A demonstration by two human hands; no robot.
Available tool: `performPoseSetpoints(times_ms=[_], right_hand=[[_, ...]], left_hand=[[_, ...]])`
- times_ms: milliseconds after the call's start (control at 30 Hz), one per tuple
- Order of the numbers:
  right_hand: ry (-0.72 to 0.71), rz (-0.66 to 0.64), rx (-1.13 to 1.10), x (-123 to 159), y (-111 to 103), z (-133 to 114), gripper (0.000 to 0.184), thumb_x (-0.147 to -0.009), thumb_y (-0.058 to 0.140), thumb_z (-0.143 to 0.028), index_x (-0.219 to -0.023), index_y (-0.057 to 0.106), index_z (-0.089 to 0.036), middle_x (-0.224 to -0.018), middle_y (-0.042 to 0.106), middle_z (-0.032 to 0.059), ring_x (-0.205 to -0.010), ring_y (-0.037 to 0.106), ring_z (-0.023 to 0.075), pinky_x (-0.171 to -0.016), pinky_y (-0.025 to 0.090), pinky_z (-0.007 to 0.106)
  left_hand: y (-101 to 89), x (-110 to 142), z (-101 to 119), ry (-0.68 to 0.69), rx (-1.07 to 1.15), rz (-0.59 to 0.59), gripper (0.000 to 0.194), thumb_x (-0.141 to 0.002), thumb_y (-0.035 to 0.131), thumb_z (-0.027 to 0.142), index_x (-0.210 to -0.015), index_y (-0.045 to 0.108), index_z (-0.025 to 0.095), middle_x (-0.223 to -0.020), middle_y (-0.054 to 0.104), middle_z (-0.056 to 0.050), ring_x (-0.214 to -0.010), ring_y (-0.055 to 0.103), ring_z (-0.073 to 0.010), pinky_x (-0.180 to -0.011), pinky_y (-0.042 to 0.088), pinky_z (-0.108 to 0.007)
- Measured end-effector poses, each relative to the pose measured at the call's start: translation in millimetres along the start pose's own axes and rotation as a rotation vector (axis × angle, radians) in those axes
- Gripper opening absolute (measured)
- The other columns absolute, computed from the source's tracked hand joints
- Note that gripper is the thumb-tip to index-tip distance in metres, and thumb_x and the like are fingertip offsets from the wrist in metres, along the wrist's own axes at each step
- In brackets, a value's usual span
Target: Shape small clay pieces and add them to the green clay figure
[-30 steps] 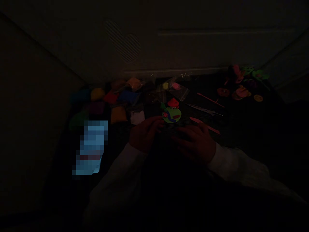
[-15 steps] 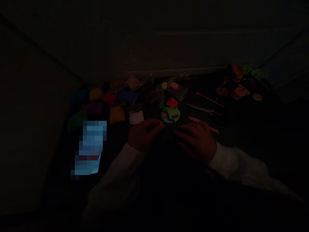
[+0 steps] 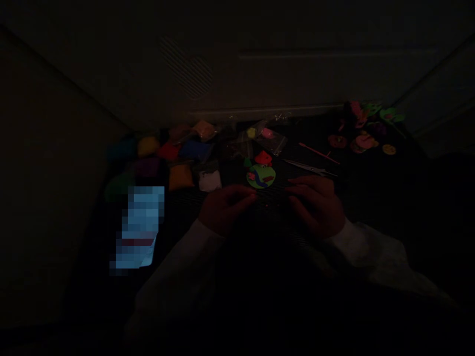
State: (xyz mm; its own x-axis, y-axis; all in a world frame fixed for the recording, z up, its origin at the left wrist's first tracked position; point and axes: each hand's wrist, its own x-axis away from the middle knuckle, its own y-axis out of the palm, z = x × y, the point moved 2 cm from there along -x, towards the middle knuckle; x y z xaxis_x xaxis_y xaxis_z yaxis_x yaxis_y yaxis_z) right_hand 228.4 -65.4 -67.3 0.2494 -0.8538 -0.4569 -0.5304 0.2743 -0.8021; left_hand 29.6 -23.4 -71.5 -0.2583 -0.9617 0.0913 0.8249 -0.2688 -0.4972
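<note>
The scene is very dark. My left hand (image 3: pixel 226 207) is closed in a pinch just in front of a small clay model (image 3: pixel 261 177); whatever its fingertips hold is too small to make out. The model is a green disc with a blue winding strip, a brown piece, a pink piece and a red-roofed house at its back. To its right, my right hand (image 3: pixel 315 202) hovers low over the dark table with fingers stretched and apart. Between the hands lie tiny specks (image 3: pixel 266 205). The pink blade-shaped tool seen earlier is hidden by my right hand.
Scissors (image 3: pixel 313 169) and a thin pink stick tool (image 3: pixel 319 153) lie beyond my right hand. Bags of coloured clay, including a white bag (image 3: pixel 210 179), fill the left. A glowing blurred screen (image 3: pixel 139 227) is nearby. Clay flowers (image 3: pixel 391 114) sit back right.
My right hand has moved right, away from my left, and now covers the pink blade-shaped tool. My left hand has shifted slightly right. Tiny specks now show between them.
</note>
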Motion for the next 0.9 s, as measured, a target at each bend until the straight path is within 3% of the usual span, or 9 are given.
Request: performPoseSetpoints(times_ms=[133, 333, 567, 733, 900], right_hand=[[-0.005, -0.008, 0.008, 0.5, 1.0, 1.7, 0.02, -0.076, 0.05, -0.023, -0.095, 0.057, -0.018, -0.1, 0.056, 0.0059, -0.097, 0.048, 0.0178, -0.083, 0.034, 0.037], [0.003, -0.021, 0.001, 0.8, 1.0, 1.5, 0.019, -0.077, 0.049, -0.023, -0.094, 0.057, -0.019, -0.1, 0.055, 0.0055, -0.097, 0.048, 0.0175, -0.083, 0.034, 0.037], [-0.01, -0.009, 0.001, 0.7, 1.2, 1.8, 0.019, -0.076, 0.05, -0.023, -0.093, 0.058, -0.018, -0.1, 0.055, 0.0057, -0.096, 0.048, 0.0176, -0.083, 0.035, 0.037], [-0.017, -0.011, 0.0, 0.7, 1.8, 2.0, 0.019, -0.076, 0.05, -0.023, -0.093, 0.057, -0.018, -0.1, 0.056, 0.0058, -0.096, 0.049, 0.0178, -0.082, 0.036, 0.037], [-0.009, -0.006, -0.005, 0.8, 1.0, 1.2, 0.019, -0.076, 0.05, -0.022, -0.093, 0.057, -0.019, -0.1, 0.056, 0.0056, -0.096, 0.049, 0.0176, -0.082, 0.036, 0.037]], left_hand=[[-0.2, 0.9, 0.2, 0.018, 0.0, 0.0, 0.017, -0.065, 0.061, 0.035, -0.072, 0.062, 0.02, -0.071, 0.066, 0.003, -0.067, 0.059, -0.0109, -0.064, 0.046, -0.022], [-3.1, 1.1, -0.9, 0.038, -0.032, 0.06, 0.028, -0.079, 0.042, 0.037, -0.069, 0.061, 0.019, -0.065, 0.064, 0.003, -0.065, 0.057, -0.0098, -0.066, 0.044, -0.023], [-7.0, -2.3, -2.5, -0.147, 0.096, 0.029, 0.021, -0.061, 0.063, 0.037, -0.072, 0.063, 0.018, -0.072, 0.066, 0.001, -0.069, 0.059, -0.0126, -0.066, 0.045, -0.025], [-7.6, -3.2, -2.4, -0.131, 0.121, 0.029, 0.025, -0.072, 0.051, 0.039, -0.074, 0.063, 0.018, -0.069, 0.065, 0.0, -0.066, 0.057, -0.0111, -0.065, 0.043, -0.023], [-9.3, -4.4, -4.3, -0.167, 0.097, 0.128, 0.029, -0.075, 0.046, 0.039, -0.063, 0.061, 0.017, -0.059, 0.062, 0.002, -0.055, 0.051, -0.0088, -0.055, 0.039, -0.021]])
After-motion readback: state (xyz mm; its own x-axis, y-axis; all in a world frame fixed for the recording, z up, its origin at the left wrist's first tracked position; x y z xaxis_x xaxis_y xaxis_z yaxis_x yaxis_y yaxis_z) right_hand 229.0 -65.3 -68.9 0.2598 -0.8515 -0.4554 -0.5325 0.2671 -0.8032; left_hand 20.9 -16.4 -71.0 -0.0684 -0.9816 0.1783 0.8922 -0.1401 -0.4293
